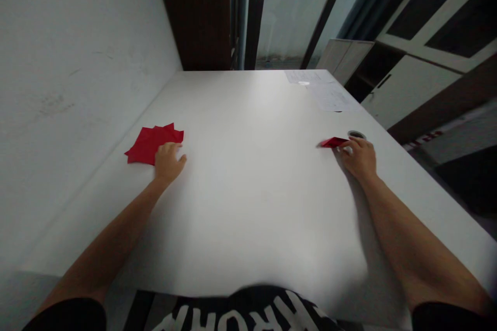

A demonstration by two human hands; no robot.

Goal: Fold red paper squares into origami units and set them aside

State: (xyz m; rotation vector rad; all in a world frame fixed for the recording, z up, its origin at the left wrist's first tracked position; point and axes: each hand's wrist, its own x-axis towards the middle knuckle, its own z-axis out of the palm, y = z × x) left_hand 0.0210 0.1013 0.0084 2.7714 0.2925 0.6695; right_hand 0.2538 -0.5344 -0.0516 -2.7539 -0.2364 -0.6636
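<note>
Sheets [144, 146], red, stacked askew on table [252, 191], left-middle of frame; left hand [167, 164] palm-down at their right edge, thumb out, can't tell if gripping. Folded red paper [333, 142], right of centre, pinched in right hand's [361, 158] fingers. Cabinet [415, 85] upper right, bay too dark.

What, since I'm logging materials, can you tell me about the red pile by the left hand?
The red pile looks like several thin paper sheets, loosely stacked, their pointed corners jutting out at different angles. It lies flat on the white table, towards the wall on the left. The left hand's fingers cover its near right part, thumb spread clear. The sheet count is unclear.
</note>
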